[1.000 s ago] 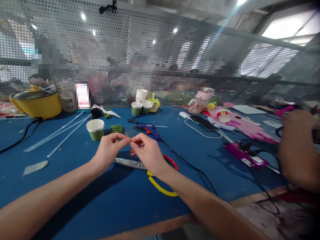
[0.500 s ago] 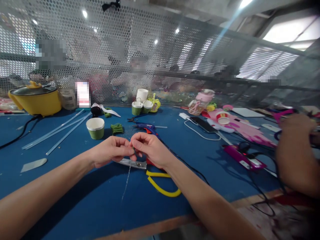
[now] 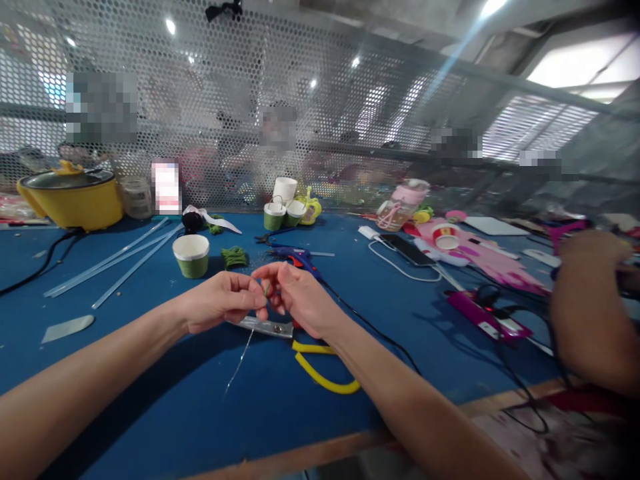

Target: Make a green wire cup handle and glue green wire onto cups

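Note:
My left hand [image 3: 220,303] pinches a short, thin green strand [image 3: 267,291] between thumb and fingertips. Curled around the other side of that strand is my right hand [image 3: 305,300], its thumb raised and its fingertips close against the left ones; the exact grip is partly hidden. Below the left fingers hangs a fine, shiny thread [image 3: 241,363], slanting down to the left. Under both hands lies a pair of scissors with yellow handles [image 3: 327,383]. A bundle of green cord [image 3: 234,257] and a green-and-white paper cup [image 3: 191,257] stand just beyond the left hand.
A blue glue gun [image 3: 297,257] lies behind my hands, its cable running right. Clear sticks [image 3: 135,257] and a yellow pot [image 3: 73,203] are at the left. On the right are a phone [image 3: 407,249], a purple power strip [image 3: 487,317] and another person's arm [image 3: 595,313].
The right thumb has lifted, and the right fingers have shifted slightly left over the strand. The thread's hanging end has swung to the left.

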A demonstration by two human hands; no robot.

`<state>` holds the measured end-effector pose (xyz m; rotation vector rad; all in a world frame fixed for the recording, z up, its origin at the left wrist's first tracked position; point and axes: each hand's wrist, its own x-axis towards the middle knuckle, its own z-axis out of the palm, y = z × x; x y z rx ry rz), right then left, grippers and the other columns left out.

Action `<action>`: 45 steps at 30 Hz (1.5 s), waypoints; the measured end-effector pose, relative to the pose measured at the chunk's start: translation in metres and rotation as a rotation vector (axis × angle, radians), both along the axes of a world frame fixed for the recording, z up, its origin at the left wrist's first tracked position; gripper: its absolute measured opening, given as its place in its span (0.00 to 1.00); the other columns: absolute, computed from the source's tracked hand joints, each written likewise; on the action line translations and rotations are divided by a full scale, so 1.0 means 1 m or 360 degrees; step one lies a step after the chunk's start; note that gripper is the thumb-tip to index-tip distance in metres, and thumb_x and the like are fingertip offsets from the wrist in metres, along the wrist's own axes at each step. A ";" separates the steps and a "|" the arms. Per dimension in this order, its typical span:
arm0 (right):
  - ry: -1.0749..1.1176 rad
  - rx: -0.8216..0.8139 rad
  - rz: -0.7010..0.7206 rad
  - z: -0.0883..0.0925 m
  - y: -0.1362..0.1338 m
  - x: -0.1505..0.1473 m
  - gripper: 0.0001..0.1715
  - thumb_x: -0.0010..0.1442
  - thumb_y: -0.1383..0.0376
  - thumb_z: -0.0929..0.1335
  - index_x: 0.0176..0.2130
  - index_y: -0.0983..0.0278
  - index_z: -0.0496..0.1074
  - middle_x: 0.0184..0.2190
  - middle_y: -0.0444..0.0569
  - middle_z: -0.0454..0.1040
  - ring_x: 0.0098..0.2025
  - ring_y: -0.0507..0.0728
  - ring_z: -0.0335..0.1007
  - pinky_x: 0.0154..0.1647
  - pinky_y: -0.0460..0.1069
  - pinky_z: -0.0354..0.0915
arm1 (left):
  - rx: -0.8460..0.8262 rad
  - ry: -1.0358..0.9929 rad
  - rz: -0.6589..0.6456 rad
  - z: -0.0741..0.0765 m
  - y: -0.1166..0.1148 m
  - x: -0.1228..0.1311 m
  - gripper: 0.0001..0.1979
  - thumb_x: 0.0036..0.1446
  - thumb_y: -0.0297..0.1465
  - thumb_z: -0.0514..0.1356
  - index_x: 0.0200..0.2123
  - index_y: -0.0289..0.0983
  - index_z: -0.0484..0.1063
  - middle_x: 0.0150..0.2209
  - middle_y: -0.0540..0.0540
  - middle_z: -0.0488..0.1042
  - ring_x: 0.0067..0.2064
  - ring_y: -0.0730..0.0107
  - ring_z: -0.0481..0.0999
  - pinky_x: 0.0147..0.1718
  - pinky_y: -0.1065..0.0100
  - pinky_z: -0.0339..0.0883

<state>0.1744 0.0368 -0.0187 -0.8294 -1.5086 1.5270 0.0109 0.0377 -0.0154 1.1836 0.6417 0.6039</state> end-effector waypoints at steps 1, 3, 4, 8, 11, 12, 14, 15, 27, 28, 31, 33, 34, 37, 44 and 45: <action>-0.0044 0.0047 -0.0035 0.001 -0.001 0.000 0.22 0.50 0.48 0.64 0.30 0.65 0.67 0.20 0.40 0.63 0.18 0.46 0.57 0.18 0.43 0.51 | 0.0001 0.0024 0.0005 0.000 0.000 0.000 0.10 0.44 0.32 0.62 0.22 0.32 0.66 0.22 0.50 0.71 0.17 0.85 0.50 0.17 0.73 0.36; -0.0168 0.0159 -0.0086 0.003 -0.004 -0.001 0.18 0.49 0.52 0.68 0.25 0.65 0.64 0.16 0.38 0.61 0.17 0.45 0.53 0.17 0.42 0.49 | 0.0011 0.0077 0.0016 0.000 0.000 0.001 0.09 0.44 0.32 0.62 0.23 0.32 0.66 0.22 0.50 0.71 0.17 0.85 0.50 0.18 0.73 0.37; -0.0221 0.0208 -0.0108 0.004 -0.005 -0.001 0.18 0.48 0.54 0.68 0.24 0.65 0.62 0.15 0.37 0.60 0.16 0.45 0.53 0.17 0.42 0.49 | 0.0023 0.0099 0.0022 0.000 0.000 0.001 0.09 0.44 0.32 0.61 0.23 0.32 0.66 0.22 0.50 0.71 0.17 0.85 0.50 0.18 0.73 0.37; -0.0227 0.0195 -0.0118 0.004 -0.005 0.000 0.18 0.51 0.52 0.66 0.26 0.65 0.64 0.18 0.39 0.62 0.18 0.45 0.55 0.18 0.42 0.52 | 0.0095 0.0145 0.0056 0.001 0.001 0.000 0.09 0.44 0.32 0.61 0.22 0.32 0.66 0.21 0.50 0.71 0.17 0.85 0.50 0.18 0.73 0.38; -0.0084 0.0031 -0.0035 0.003 -0.002 0.001 0.23 0.53 0.48 0.61 0.32 0.65 0.65 0.22 0.42 0.64 0.20 0.46 0.58 0.18 0.42 0.55 | 0.0141 0.0160 0.0078 0.003 0.002 -0.001 0.10 0.44 0.33 0.61 0.22 0.32 0.66 0.21 0.50 0.71 0.17 0.85 0.52 0.17 0.73 0.38; -0.0067 0.0018 -0.0029 0.003 -0.001 0.002 0.22 0.53 0.48 0.62 0.32 0.65 0.65 0.22 0.42 0.64 0.20 0.46 0.59 0.18 0.42 0.55 | 0.0151 0.0172 0.0082 0.004 0.002 -0.002 0.10 0.45 0.33 0.61 0.22 0.32 0.66 0.22 0.50 0.71 0.17 0.85 0.52 0.17 0.73 0.38; -0.0119 0.0063 -0.0042 0.004 -0.001 0.002 0.18 0.51 0.52 0.65 0.29 0.65 0.64 0.20 0.40 0.63 0.19 0.45 0.58 0.17 0.42 0.55 | 0.0165 0.0199 0.0066 0.004 0.002 -0.002 0.09 0.45 0.32 0.61 0.22 0.32 0.66 0.22 0.50 0.71 0.17 0.85 0.52 0.17 0.73 0.39; -0.0171 0.0101 -0.0047 0.004 -0.002 0.002 0.16 0.50 0.54 0.67 0.27 0.65 0.63 0.19 0.39 0.62 0.19 0.45 0.57 0.18 0.42 0.54 | 0.0172 0.0210 0.0052 0.004 0.001 -0.002 0.09 0.45 0.32 0.60 0.22 0.32 0.66 0.22 0.50 0.71 0.17 0.85 0.51 0.17 0.73 0.39; -0.0164 -0.0007 -0.0063 0.005 -0.001 0.004 0.17 0.53 0.53 0.64 0.26 0.65 0.62 0.19 0.40 0.65 0.17 0.45 0.58 0.14 0.41 0.55 | 0.0312 0.0300 0.0050 0.005 0.002 -0.004 0.09 0.46 0.33 0.60 0.22 0.33 0.66 0.22 0.51 0.71 0.18 0.83 0.52 0.18 0.74 0.41; -0.0235 0.0016 -0.0085 0.006 -0.002 0.005 0.17 0.53 0.54 0.65 0.25 0.65 0.62 0.18 0.39 0.65 0.16 0.44 0.57 0.14 0.40 0.53 | 0.0337 0.0323 0.0051 0.005 0.002 -0.004 0.09 0.46 0.33 0.60 0.22 0.33 0.66 0.22 0.50 0.71 0.19 0.83 0.52 0.18 0.74 0.42; -0.0406 0.0089 -0.0144 0.008 -0.004 0.005 0.15 0.53 0.56 0.65 0.25 0.65 0.62 0.17 0.39 0.65 0.15 0.44 0.56 0.13 0.39 0.52 | 0.0367 0.0383 0.0055 0.005 0.002 -0.004 0.08 0.45 0.33 0.60 0.23 0.33 0.67 0.22 0.51 0.71 0.19 0.81 0.54 0.18 0.75 0.44; -0.0441 0.0120 -0.0163 0.010 -0.005 0.005 0.15 0.53 0.56 0.65 0.25 0.65 0.62 0.18 0.40 0.65 0.16 0.44 0.57 0.13 0.39 0.52 | 0.0371 0.0403 0.0063 0.005 0.002 -0.004 0.07 0.45 0.32 0.59 0.23 0.33 0.67 0.21 0.51 0.71 0.20 0.81 0.56 0.19 0.75 0.46; -0.0440 0.0127 -0.0164 0.011 -0.005 0.005 0.16 0.54 0.56 0.64 0.25 0.65 0.62 0.17 0.40 0.65 0.16 0.44 0.57 0.13 0.39 0.53 | 0.0376 0.0409 0.0067 0.006 0.002 -0.004 0.07 0.45 0.32 0.59 0.23 0.33 0.67 0.21 0.51 0.71 0.20 0.81 0.57 0.19 0.75 0.47; -0.0469 0.0151 -0.0160 0.012 -0.006 0.005 0.16 0.54 0.55 0.63 0.24 0.65 0.62 0.18 0.40 0.65 0.16 0.44 0.57 0.13 0.40 0.54 | 0.0421 0.0429 0.0084 0.007 0.002 -0.004 0.06 0.46 0.30 0.58 0.23 0.33 0.67 0.22 0.51 0.71 0.22 0.80 0.60 0.21 0.75 0.51; -0.0430 0.0195 -0.0144 0.011 -0.006 0.004 0.14 0.52 0.56 0.65 0.29 0.65 0.64 0.21 0.41 0.67 0.19 0.46 0.60 0.15 0.41 0.57 | 0.0399 0.0422 0.0109 0.008 0.001 -0.003 0.07 0.45 0.31 0.59 0.22 0.33 0.67 0.22 0.50 0.72 0.21 0.80 0.60 0.20 0.75 0.49; -0.0378 0.0184 -0.0097 0.011 -0.006 0.004 0.14 0.52 0.56 0.65 0.30 0.65 0.64 0.21 0.41 0.67 0.20 0.46 0.61 0.17 0.41 0.58 | 0.0361 0.0400 0.0106 0.008 0.001 -0.003 0.08 0.45 0.32 0.60 0.22 0.33 0.67 0.22 0.50 0.72 0.20 0.81 0.59 0.19 0.75 0.47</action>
